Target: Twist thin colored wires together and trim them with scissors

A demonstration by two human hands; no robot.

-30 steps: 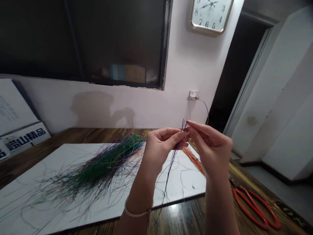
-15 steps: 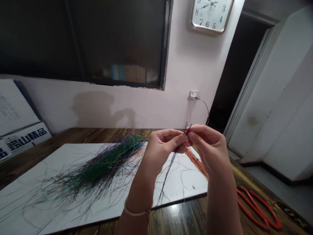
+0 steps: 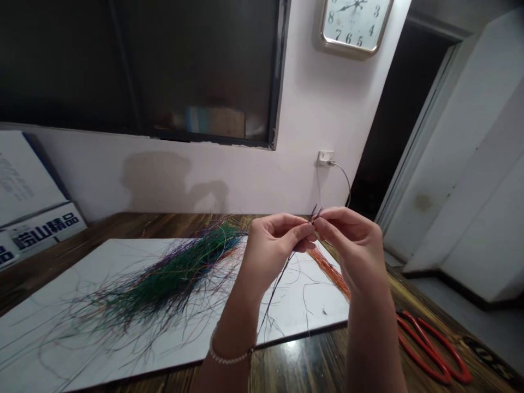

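Several thin dark purple wires (image 3: pixel 278 279) run up into my fingers, their short ends sticking out above the fingertips. My left hand (image 3: pixel 282 232) pinches them between thumb and forefinger. Right beside it, my right hand (image 3: pixel 346 234) is closed in a pinch on the same wires near their top ends. Both hands are raised above a white board (image 3: pixel 102 267). A large tangled bundle of green, purple and blue wires (image 3: pixel 176 270) lies on the board to the left. Partly hidden by my right hand, a bundle of orange wires (image 3: pixel 331 270) lies behind.
Red-handled scissors (image 3: pixel 434 346) lie on the wooden table (image 3: pixel 301 363) at the right. Boxes with printed lettering (image 3: pixel 45 232) stand at the left against the wall. A cable is plugged into a wall socket (image 3: pixel 326 159), below a clock (image 3: pixel 355 27).
My hands stay pinched on the wires with only slight finger movement. The hanging wires have drawn closer together, and the view has shifted a little.
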